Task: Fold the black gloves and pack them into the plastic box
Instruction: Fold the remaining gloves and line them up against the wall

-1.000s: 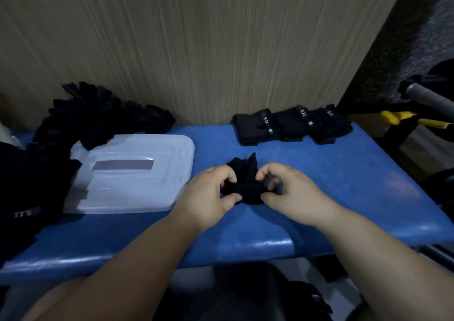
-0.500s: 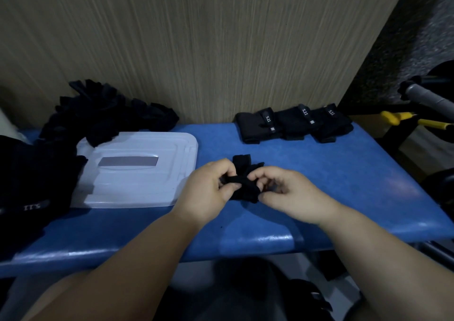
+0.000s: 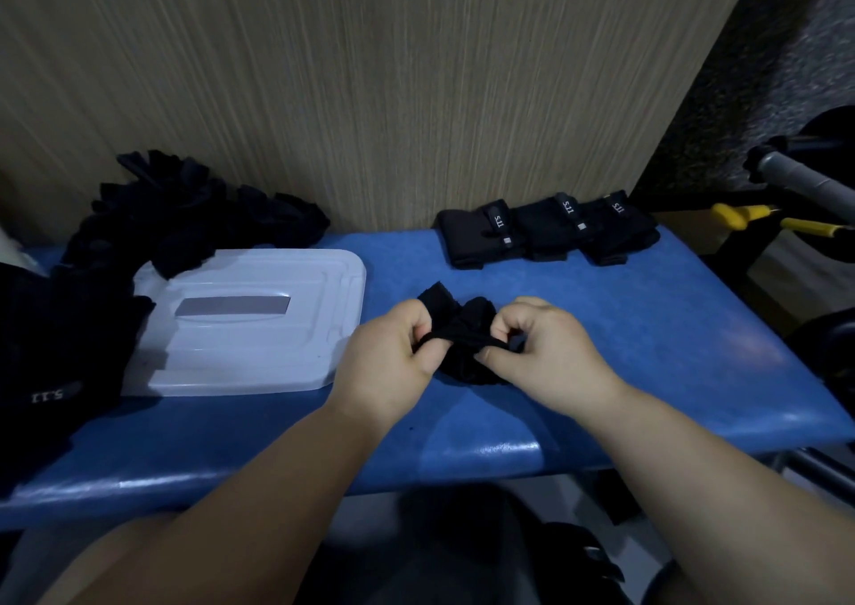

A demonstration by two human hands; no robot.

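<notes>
Since a moment ago my hands have drawn a little apart, pulling the black glove (image 3: 462, 327) into a taut band between them. My left hand (image 3: 393, 364) pinches one end between thumb and curled fingers, and my right hand (image 3: 546, 359) pinches the other end the same way. The glove's bunched body rests on the blue bench (image 3: 647, 350), near its middle.

To my left the white plastic lid (image 3: 250, 322) lies flat on the bench. Whether a box sits under it, or anything inside, I cannot tell. A loose heap of black gloves (image 3: 185, 220) runs along the lid's far and left edges and overlaps its corner. Three folded gloves (image 3: 546, 234) lie in a row at the bench's far right, against the wood-grain wall (image 3: 370, 95). Beyond the right end are yellow-handled tools (image 3: 740, 216) and a grey bar (image 3: 805, 179).
</notes>
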